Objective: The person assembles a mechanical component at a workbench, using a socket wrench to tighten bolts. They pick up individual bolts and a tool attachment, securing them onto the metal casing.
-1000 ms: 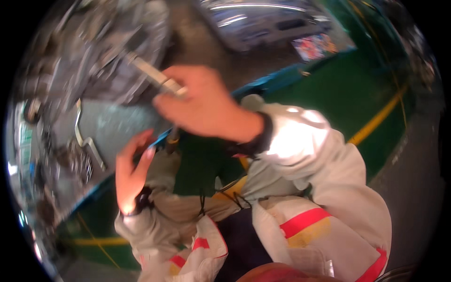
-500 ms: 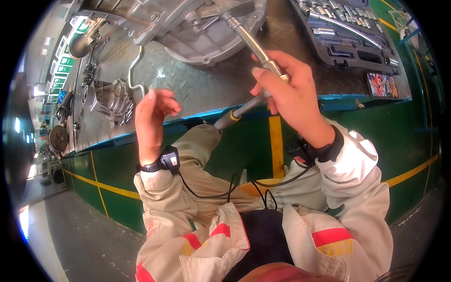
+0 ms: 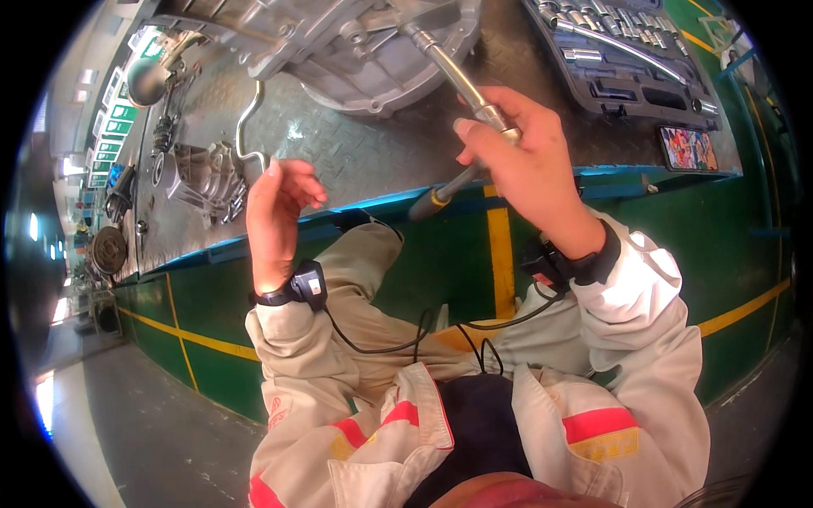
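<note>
My right hand (image 3: 535, 165) is closed around the head of a ratchet wrench (image 3: 464, 179), thumb on top. The wrench's handle, with a dark grip end, slants down to the left past the bench's front edge. From its head a steel extension bar (image 3: 456, 74) runs up and left to a socket (image 3: 418, 35) against a large grey cast-metal gearbox housing (image 3: 326, 63); what the socket sits on is hidden. My left hand (image 3: 275, 212) hovers by the bench edge with fingers loosely bent and apart, holding nothing. A bent metal rod (image 3: 246, 127) ends close to its thumb.
An open socket set case (image 3: 622, 106) lies at the back right, with a long wrench (image 3: 627, 52) across it. A phone-like object with a colourful picture (image 3: 688, 149) lies near the bench's right edge. At left are a smaller metal casting (image 3: 199, 182) and a round disc (image 3: 108, 250).
The ratchet's handle end has swung to the right and slightly away from me, around the head. My right hand stays near the same place; my left hand has hardly moved.
</note>
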`<state>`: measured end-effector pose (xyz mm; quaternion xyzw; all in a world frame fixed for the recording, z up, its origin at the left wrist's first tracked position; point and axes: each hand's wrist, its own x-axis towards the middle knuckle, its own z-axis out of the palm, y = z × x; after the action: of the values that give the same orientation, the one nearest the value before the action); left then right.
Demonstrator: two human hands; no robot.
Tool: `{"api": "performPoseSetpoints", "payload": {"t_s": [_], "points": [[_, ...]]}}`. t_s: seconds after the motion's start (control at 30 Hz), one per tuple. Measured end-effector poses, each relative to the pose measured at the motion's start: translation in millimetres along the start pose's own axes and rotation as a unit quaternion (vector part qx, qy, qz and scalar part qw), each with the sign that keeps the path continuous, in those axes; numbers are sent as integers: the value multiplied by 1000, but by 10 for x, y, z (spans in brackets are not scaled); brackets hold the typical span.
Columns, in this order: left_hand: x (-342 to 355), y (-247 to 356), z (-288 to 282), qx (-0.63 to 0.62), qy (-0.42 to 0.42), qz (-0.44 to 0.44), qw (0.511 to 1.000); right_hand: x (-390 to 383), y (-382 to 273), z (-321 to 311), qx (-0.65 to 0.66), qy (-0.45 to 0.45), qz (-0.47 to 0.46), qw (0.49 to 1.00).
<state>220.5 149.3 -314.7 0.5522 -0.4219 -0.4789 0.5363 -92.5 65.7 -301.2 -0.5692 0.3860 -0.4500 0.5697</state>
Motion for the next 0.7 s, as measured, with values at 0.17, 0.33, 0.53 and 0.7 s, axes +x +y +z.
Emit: {"api": "performPoseSetpoints", "payload": {"t_s": [0.17,0.33,0.53,0.7], "points": [[8,-2,31,-6,-15,-4,1000,-44,-118,-73,302,-41,197,932],[16,-12,22,-16,-24,-16,999,-32,-214,-89,295,-41,199,934],[12,-12,35,3,-20,-8,1000,-13,-85,-59,47,-7,58,997],[-8,-6,124,8,-34,-17,999,-34,-186,-89,286,-46,210,934]]}}
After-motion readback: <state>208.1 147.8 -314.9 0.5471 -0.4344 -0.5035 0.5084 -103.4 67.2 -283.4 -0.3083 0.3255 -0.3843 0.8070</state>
